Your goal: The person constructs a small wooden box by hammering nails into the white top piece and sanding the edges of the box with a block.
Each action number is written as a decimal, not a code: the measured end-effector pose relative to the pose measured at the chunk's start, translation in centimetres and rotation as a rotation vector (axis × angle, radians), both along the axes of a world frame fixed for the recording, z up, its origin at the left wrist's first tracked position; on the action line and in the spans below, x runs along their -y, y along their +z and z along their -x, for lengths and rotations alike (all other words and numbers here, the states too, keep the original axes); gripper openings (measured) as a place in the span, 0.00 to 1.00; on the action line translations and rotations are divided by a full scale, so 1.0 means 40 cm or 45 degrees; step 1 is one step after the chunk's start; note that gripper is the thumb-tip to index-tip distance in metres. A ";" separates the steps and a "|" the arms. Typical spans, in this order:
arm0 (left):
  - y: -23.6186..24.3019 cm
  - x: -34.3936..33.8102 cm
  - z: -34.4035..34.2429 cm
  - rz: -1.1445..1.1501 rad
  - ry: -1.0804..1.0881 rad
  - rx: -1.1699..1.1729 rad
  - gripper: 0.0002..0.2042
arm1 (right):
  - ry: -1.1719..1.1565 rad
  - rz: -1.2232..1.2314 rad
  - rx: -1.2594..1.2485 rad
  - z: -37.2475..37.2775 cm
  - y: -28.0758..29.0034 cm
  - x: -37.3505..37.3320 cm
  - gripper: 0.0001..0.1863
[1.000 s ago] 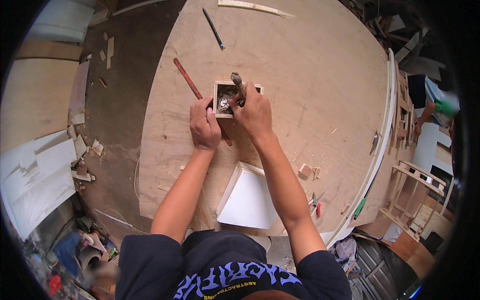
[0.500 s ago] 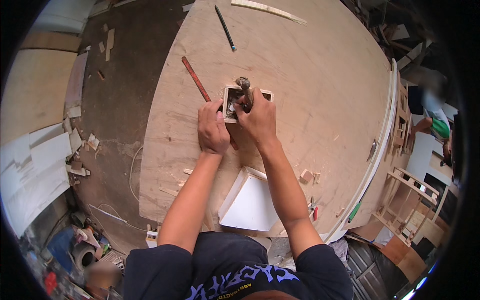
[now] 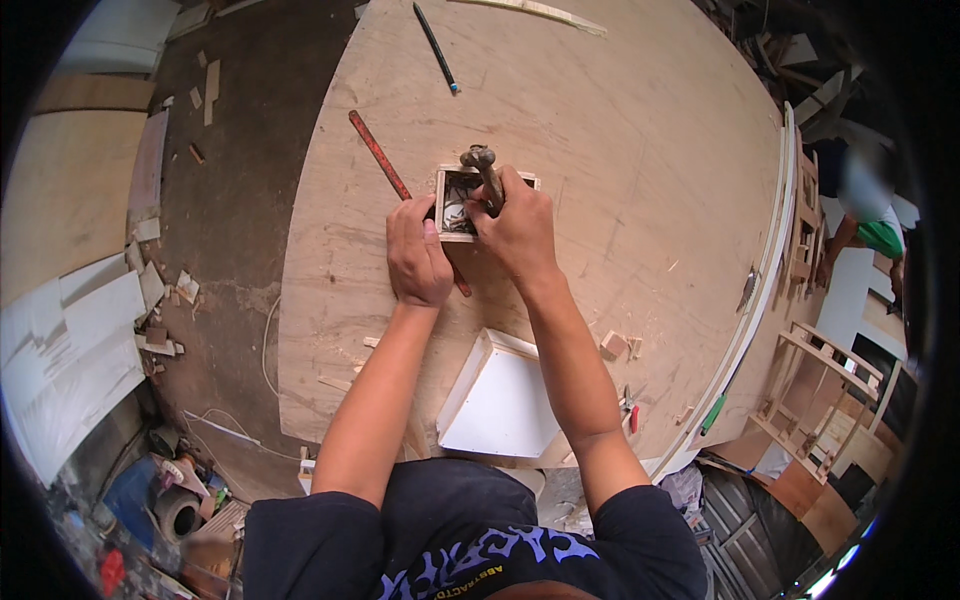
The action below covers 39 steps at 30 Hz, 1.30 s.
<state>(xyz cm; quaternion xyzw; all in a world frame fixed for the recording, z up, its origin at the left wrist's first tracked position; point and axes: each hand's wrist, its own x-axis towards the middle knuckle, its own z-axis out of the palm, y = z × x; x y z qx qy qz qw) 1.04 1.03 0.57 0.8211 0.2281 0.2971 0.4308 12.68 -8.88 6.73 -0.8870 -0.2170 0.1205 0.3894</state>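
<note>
A small open wooden box (image 3: 460, 238) sits on the plywood table, with dark nails (image 3: 462, 190) inside. My left hand (image 3: 418, 255) is closed against the box's left side, its thumb along the near left corner. Beneath that hand runs a long, thin, worn red bar (image 3: 378, 155), slanting from far left to near right. My right hand (image 3: 520, 222) is wrapped round a hammer (image 3: 482, 165), whose metal head points up and away over the box. Its thumb and fingertips dip into the box among the nails. Whether they pinch a nail cannot be made out.
Nearer me lies a white-bottomed wooden tray (image 3: 500, 400), with wood offcuts (image 3: 615, 346) and red-handled pliers (image 3: 630, 412) to its right. A dark pencil (image 3: 436, 48) lies farther off. Beyond the table's right edge, another person (image 3: 870, 215) stands near a wooden frame (image 3: 820, 400).
Box, hands and table appear slightly farther left in the view. My right fingertips have shifted a little among the nails. At the right, the other person's arm has moved.
</note>
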 end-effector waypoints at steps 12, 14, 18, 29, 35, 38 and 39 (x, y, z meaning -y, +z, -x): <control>0.001 -0.003 -0.002 0.002 -0.016 -0.002 0.15 | 0.251 0.174 -0.001 -0.006 0.013 -0.029 0.13; 0.003 -0.004 -0.004 0.004 -0.019 0.006 0.15 | 0.288 0.196 0.025 -0.015 0.006 -0.026 0.14; 0.006 -0.005 -0.001 0.007 -0.014 0.004 0.15 | 0.251 0.080 -0.042 -0.027 0.004 -0.017 0.15; 0.010 0.011 -0.006 -0.024 0.018 -0.008 0.15 | -0.499 -0.965 -0.686 0.063 0.088 0.118 0.18; -0.012 0.011 -0.019 -0.048 0.020 0.028 0.14 | -0.624 -1.151 -0.713 0.214 0.177 0.222 0.19; -0.019 0.010 -0.017 -0.050 0.032 0.079 0.15 | -0.739 -0.912 -0.437 0.309 0.176 0.311 0.19; -0.048 -0.018 -0.003 -0.034 0.054 0.085 0.16 | -0.815 -0.873 -0.472 0.341 0.183 0.330 0.19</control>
